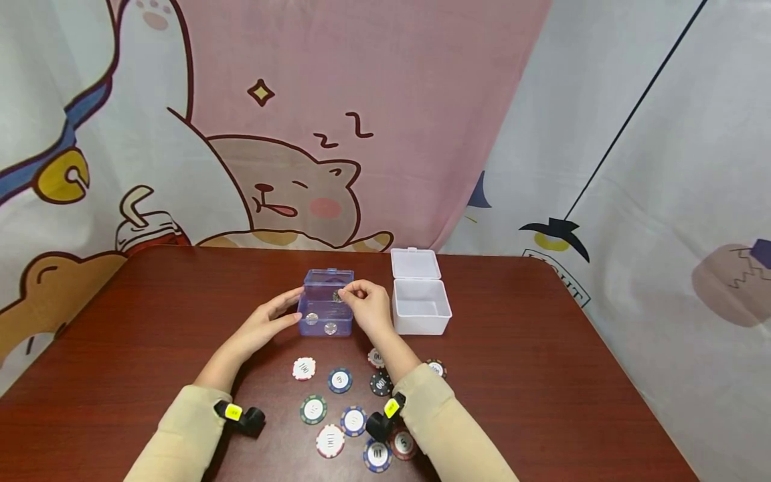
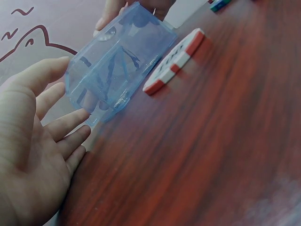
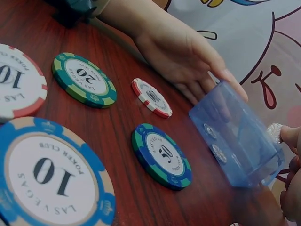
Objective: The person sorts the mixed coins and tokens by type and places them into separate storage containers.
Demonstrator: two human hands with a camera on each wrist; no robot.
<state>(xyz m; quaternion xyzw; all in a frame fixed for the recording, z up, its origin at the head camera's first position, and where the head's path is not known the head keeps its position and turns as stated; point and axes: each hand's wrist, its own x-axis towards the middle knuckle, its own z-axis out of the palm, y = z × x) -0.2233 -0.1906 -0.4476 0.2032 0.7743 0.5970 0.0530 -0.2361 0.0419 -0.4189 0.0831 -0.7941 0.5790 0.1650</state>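
A clear blue plastic box (image 1: 325,309) stands with its lid (image 1: 317,277) raised at the back. Inside, near its front wall, are two silver coins (image 1: 330,328), also visible through the wall in the right wrist view. My left hand (image 1: 265,322) touches the box's left side with fairly straight fingers; in the left wrist view its fingertips (image 2: 83,114) lie along the end wall. Between thumb and fingertips my right hand (image 1: 372,312) pinches another silver coin (image 3: 274,132), held over the right part of the box.
Right of the blue box stands a white box (image 1: 421,306), its lid up. Several poker chips lie in front, among them a white-and-red chip (image 1: 304,368), a blue chip (image 1: 340,380) and a green chip (image 1: 313,409). Some sit beneath the right forearm. A printed curtain (image 1: 421,134) hangs behind the table.
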